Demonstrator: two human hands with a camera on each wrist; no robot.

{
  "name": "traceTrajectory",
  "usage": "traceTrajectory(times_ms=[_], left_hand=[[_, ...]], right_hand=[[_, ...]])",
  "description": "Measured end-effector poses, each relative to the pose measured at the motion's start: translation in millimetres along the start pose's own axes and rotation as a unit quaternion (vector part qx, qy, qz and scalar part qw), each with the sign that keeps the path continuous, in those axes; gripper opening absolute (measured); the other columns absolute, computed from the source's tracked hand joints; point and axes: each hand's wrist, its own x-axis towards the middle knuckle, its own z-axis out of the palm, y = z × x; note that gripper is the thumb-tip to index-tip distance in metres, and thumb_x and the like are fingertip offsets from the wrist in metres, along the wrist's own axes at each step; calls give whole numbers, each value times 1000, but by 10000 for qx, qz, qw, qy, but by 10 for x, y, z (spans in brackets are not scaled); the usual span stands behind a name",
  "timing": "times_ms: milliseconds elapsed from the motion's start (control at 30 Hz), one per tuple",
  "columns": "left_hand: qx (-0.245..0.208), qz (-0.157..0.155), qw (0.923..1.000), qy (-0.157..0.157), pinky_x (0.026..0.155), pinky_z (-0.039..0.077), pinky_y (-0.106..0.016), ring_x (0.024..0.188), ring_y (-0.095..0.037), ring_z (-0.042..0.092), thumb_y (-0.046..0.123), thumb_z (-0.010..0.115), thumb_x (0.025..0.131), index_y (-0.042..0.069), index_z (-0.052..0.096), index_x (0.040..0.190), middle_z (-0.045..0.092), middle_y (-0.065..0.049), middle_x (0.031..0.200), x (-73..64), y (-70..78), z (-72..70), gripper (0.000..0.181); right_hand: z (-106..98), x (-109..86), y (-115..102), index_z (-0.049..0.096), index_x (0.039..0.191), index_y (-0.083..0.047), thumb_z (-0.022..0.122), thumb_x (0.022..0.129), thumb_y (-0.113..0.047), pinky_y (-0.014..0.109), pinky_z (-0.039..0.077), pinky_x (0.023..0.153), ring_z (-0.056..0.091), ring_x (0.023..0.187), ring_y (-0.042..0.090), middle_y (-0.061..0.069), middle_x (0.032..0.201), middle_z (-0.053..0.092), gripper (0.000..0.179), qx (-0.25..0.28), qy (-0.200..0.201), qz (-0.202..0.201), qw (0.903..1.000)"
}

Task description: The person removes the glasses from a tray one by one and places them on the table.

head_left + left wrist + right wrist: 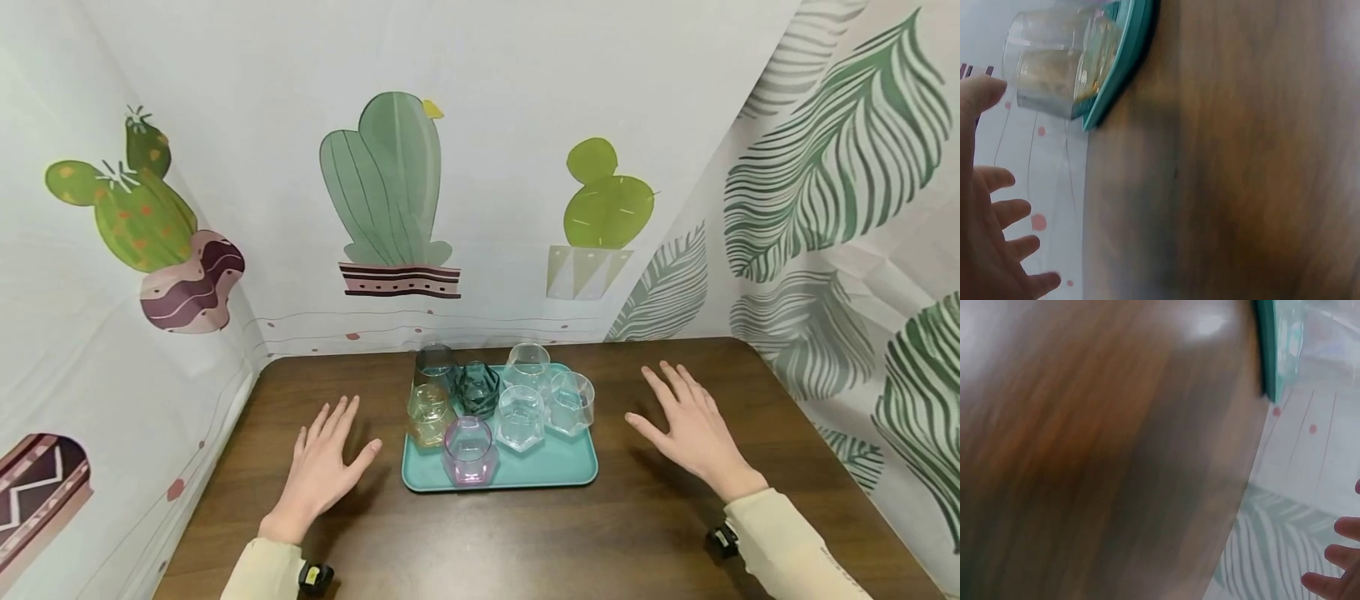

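Several glass cups stand on a teal tray (525, 475) in the middle of the table. At its front is a pink cup (470, 454), with an amber cup (430, 417) behind it to the left. A dark green faceted cup (477, 390) and a grey cup (435, 367) stand further back. Clear cups (521, 418) fill the right part, one of them at the right edge (572, 404). My left hand (318, 467) hovers left of the tray, fingers spread, holding nothing. To the tray's right, my right hand (693, 433) is likewise spread and holds nothing.
The brown wooden table (480, 542) reaches back to a white cloth wall (502, 167) printed with cacti. More printed cloth (847, 208) with leaves hangs along the right side. Each wrist wears a small black camera, such as the one by the left sleeve (315, 577).
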Motion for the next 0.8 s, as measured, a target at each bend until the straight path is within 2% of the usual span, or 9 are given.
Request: traceTrajectory(times_ms=[167, 267, 367, 433, 500, 600, 800], left_hand=[[-765, -24, 9971, -20, 116, 28, -71, 151, -49, 25, 50, 64, 99, 3, 28, 163, 30, -23, 166, -36, 125, 147, 87], [-1132, -106, 9935, 16, 115, 37, -63, 145, -48, 36, 44, 69, 98, 2, 30, 163, 34, -24, 164, -56, 194, 218, 87], [-1527, -347, 9877, 22, 104, 53, -52, 130, -41, 55, 39, 72, 97, 3, 32, 162, 39, -23, 162, -75, 252, 280, 85], [-1779, -498, 9828, 68, 89, 60, -42, 116, -35, 65, 33, 74, 96, 4, 34, 161, 44, -23, 157, -88, 286, 319, 82], [-2025, -578, 9775, 146, 80, 61, -34, 104, -30, 70, 26, 76, 95, 1, 38, 159, 50, -24, 151, -90, 312, 366, 79], [-2182, -603, 9736, 279, 72, 58, -27, 93, -23, 70, 19, 79, 91, -2, 43, 155, 59, -24, 138, -99, 350, 425, 76], [-2311, -591, 9708, 266, 69, 56, -25, 85, -18, 69, 15, 82, 87, -3, 49, 151, 64, -21, 126, -107, 396, 514, 74]], right_hand=[[92, 59, -168, 40, 159, -10, 70, 94, -52, 74, 35, 108, 34, 146, 50, 26, 159, 38, 83, 289, -103, -93, 9995], [135, 94, -245, 39, 160, -9, 70, 95, -52, 73, 36, 108, 35, 145, 50, 26, 160, 37, 83, 463, -191, -106, 9987], [180, 128, -323, 37, 161, -9, 69, 95, -52, 72, 37, 108, 37, 144, 49, 25, 161, 36, 85, 658, -273, -112, 9974], [208, 152, -373, 35, 161, -8, 70, 96, -51, 71, 38, 109, 38, 144, 48, 24, 161, 36, 86, 796, -324, -112, 9962], [238, 178, -426, 34, 162, -8, 70, 95, -51, 70, 40, 108, 39, 144, 47, 24, 162, 35, 87, 949, -377, -111, 9947], [279, 207, -500, 33, 162, -8, 72, 94, -51, 70, 42, 107, 41, 143, 47, 24, 161, 36, 89, 1154, -421, -86, 9924], [352, 241, -611, 29, 163, -10, 73, 94, -52, 69, 43, 106, 39, 145, 44, 22, 161, 36, 92, 1624, -603, 99, 9848]])
